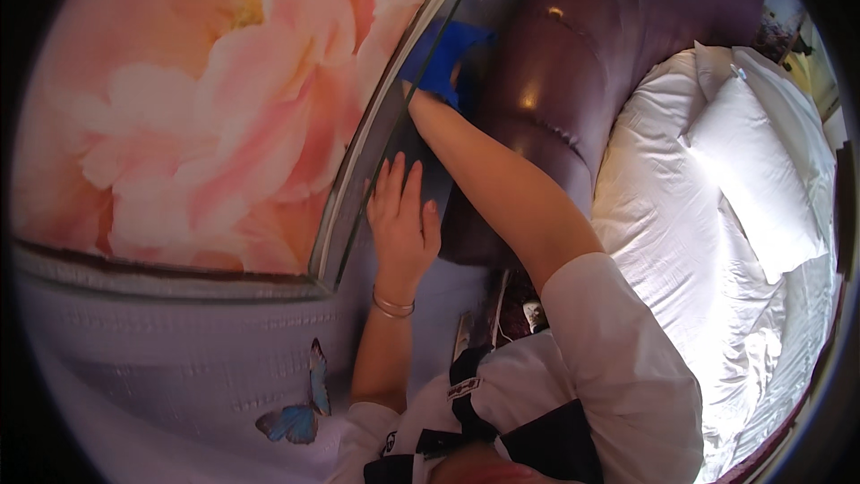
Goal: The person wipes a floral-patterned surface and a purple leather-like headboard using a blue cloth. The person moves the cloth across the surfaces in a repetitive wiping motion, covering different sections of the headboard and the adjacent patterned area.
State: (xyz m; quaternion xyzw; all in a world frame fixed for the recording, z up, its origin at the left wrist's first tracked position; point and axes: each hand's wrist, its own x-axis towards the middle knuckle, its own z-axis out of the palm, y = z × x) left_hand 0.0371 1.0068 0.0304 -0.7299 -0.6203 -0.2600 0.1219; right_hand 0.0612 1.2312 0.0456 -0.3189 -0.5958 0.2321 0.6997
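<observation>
My left hand (403, 228), with bracelets at the wrist, lies flat with fingers extended and thumb apart. Its fingertips are at the side edge of a large framed flower picture (269, 128), and it holds nothing. Farther up the same edge, my right arm reaches to a blue cloth (443, 57). The cloth covers most of my right hand (422, 102), and a small patch of skin shows at its far side. The exact finger grip is hidden. A clear glass border (363, 181) runs along the picture's side, close to both hands.
A padded burgundy leather headboard (557, 81) stands right of the cloth. Beyond it are a bed with a white sheet (652, 181) and a white pillow (752, 168). A blue butterfly decoration (295, 417) is on the pale wall (201, 356). A white cord (498, 309) hangs below the headboard.
</observation>
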